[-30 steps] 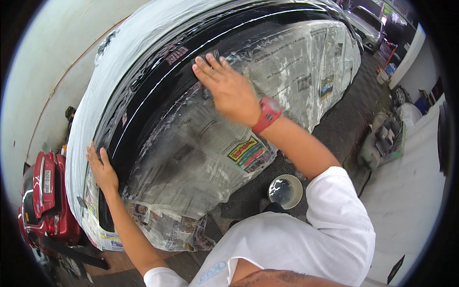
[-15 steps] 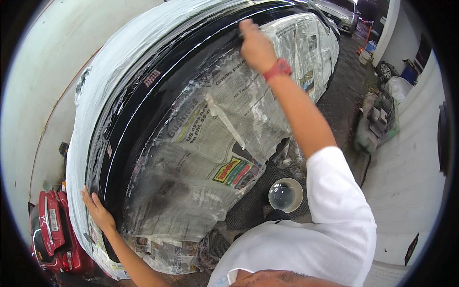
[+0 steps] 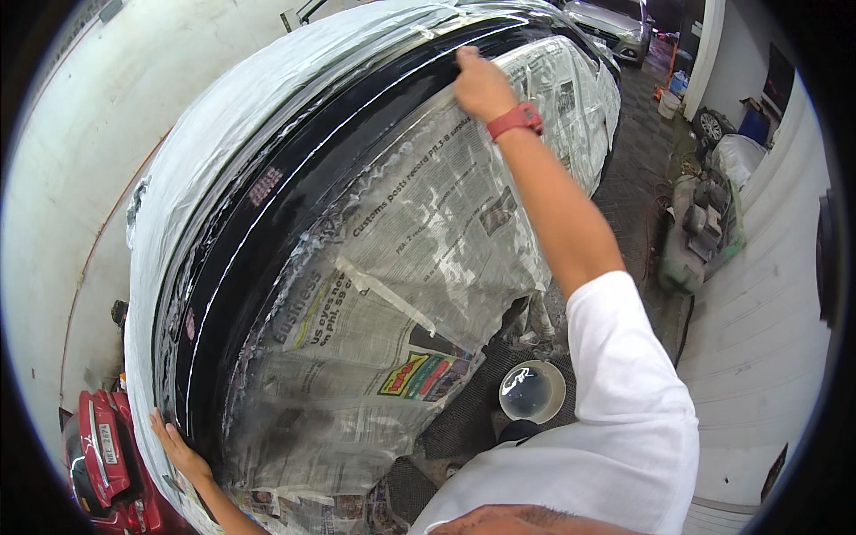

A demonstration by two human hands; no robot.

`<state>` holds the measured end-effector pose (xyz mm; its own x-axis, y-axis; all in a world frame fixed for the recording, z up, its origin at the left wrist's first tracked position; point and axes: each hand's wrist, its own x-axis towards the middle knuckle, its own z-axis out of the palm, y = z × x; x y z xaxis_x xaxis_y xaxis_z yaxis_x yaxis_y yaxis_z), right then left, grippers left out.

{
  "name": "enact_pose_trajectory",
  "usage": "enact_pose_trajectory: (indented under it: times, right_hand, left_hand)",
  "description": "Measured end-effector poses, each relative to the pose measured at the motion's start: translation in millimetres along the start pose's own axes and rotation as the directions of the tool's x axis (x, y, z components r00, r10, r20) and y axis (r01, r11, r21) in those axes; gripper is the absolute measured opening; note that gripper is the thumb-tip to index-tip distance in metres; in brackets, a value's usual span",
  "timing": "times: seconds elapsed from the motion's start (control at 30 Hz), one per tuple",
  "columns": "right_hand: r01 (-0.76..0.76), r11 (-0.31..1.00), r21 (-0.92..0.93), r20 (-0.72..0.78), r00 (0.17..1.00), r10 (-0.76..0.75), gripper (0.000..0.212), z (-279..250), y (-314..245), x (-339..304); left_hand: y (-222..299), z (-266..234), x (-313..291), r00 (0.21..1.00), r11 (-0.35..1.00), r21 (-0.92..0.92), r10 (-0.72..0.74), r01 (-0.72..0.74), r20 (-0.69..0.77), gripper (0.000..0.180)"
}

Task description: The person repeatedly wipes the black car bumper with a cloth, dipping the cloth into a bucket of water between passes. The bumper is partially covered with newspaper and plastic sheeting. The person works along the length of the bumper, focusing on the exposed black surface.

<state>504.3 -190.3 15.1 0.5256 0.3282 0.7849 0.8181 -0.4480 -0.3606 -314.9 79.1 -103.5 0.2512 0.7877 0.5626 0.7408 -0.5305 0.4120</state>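
Observation:
A car's glossy black panel [image 3: 294, 201] curves across the view, between white masking sheet [image 3: 201, 169] on its far side and taped newspaper [image 3: 419, 250] on its near side. At the lower left, my left hand [image 3: 183, 448] lies open on the panel's edge, fingers stretched over the white covering. My right hand [image 3: 484, 86], with a red watch [image 3: 515, 120] on the wrist, is closed near the panel's upper part, beside the newspaper edge. Whatever its fingers hold, if anything, is hidden.
A round basin of cloudy water [image 3: 560, 392] stands on the floor by my body. A red car [image 3: 100, 446] is at lower left, a silver car [image 3: 615, 25] at the far end. Along the right wall are a dusty green machine [image 3: 704, 232], a wheel [image 3: 709, 125] and a bucket [image 3: 669, 105].
The view has shifted, so the covered car sits lower and farther left in it. My right hand has moved along the panel toward its far end. My left hand stays on the edge.

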Motion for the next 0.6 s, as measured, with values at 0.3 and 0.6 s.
enact_pose_trajectory:
  times: [0.3, 0.6]
  right_hand:
    - [0.296, 0.955, 0.017, -0.078, 0.953, -0.294, 0.061, 24, 2, -26]
    - [0.514, 0.699, 0.497, -0.171, 0.848, -0.502, 0.042, 20, -151, -58]
  left_hand:
    - [-14, -23, -14, 0.999, 0.973, 0.23, -0.012, 0.02, -0.038, 0.062]
    - [259, 18, 63, 0.902, 0.88, 0.232, 0.43, -0.414, -0.024, 0.064]
